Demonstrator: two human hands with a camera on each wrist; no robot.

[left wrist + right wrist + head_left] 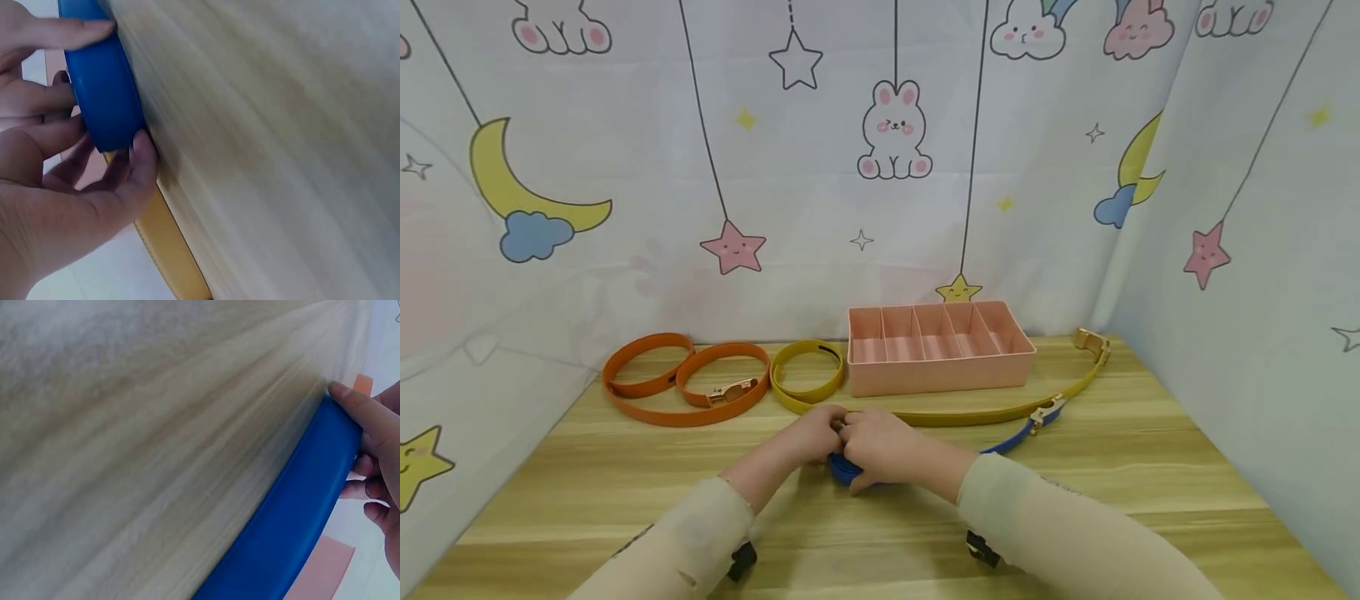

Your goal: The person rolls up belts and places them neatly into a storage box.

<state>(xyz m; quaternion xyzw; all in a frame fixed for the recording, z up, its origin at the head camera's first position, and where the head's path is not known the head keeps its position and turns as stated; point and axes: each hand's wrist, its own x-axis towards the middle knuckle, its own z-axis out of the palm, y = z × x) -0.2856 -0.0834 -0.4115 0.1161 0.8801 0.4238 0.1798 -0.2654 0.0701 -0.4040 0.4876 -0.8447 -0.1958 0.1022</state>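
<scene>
A blue belt point(844, 472) lies partly coiled on the table between my two hands, its free length running right to a gold buckle point(1047, 413). My left hand point(814, 435) pinches the left side of the coil; in the left wrist view its fingertips hold the lower end of the blue band point(107, 94). Across the coil, my right hand point(882, 446) grips with thumb and fingers. The right wrist view has its thumb on the edge of the blue strap point(284, 509). The inside of the coil is mostly hidden by the hands.
Behind the hands stretches a yellow belt point(955, 418), looped at its left end, its buckle at far right. An orange belt point(681, 414) lies looped at back left. A pink divided box point(940, 377) stands at the back of the wooden table point(865, 550), near a patterned curtain point(820, 192).
</scene>
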